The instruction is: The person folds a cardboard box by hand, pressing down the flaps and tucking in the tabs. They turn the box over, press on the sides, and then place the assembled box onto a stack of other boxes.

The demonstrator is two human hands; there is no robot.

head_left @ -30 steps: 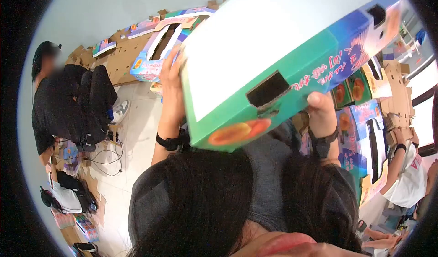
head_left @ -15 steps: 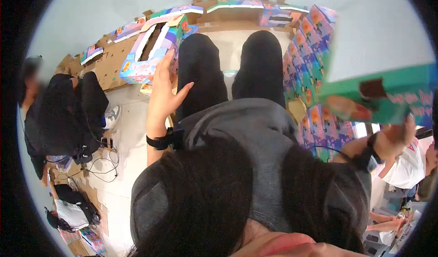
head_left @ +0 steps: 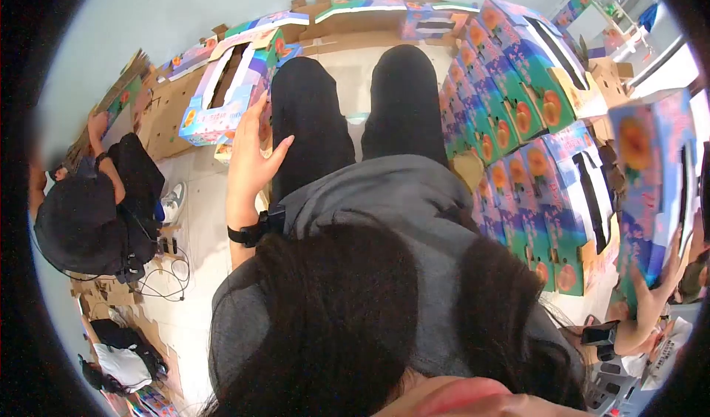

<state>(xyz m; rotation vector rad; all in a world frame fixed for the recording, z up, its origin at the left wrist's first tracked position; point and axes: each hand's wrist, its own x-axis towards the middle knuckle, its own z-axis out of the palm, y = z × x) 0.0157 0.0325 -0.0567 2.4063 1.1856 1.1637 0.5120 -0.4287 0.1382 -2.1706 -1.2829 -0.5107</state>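
My left hand (head_left: 251,154) is open, thumb and fingers apart, beside my left knee and against the near edge of an upright printed carton (head_left: 235,84) with a slotted top. At the far right, my right hand (head_left: 652,291) is closed on the lower end of a colourful flat-sided carton (head_left: 654,187) with orange flower pictures. That carton stands on end in the air, to the right of the stacked cartons (head_left: 518,84). Part of the right hand's fingers is behind it.
Rows of printed cartons (head_left: 547,217) stand right of my legs. Brown cardboard (head_left: 168,117) lines the left and far wall. A person in black (head_left: 81,217) sits at left holding cardboard, with cables (head_left: 174,276) on the floor nearby. Another person (head_left: 122,354) is at lower left.
The carton in my right hand has turned upright and moved down and right, uncovering the stacks behind it. My left hand stays open by the upright carton. The person at left has raised an arm.
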